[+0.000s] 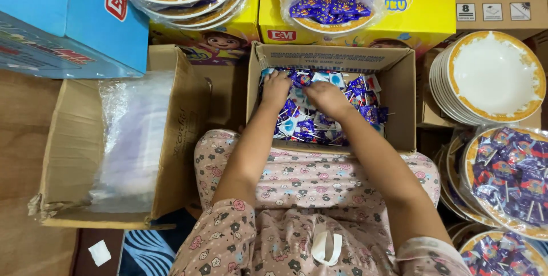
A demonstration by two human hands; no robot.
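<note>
Both hands reach into an open cardboard box [399,99] that sits just beyond the person's knees and holds a heap of small blue-and-purple wrapped sweets [348,102]. The left hand [275,89] rests palm-down on the heap, fingers curled into the wrappers; whether they pinch any I cannot tell. The right hand [326,97] lies beside it, fingers bent down among the sweets, its grip hidden too. A stack of white plates with orange rims [494,76] stands to the right, and a larger box of clear plastic bags [134,139] to the left.
</note>
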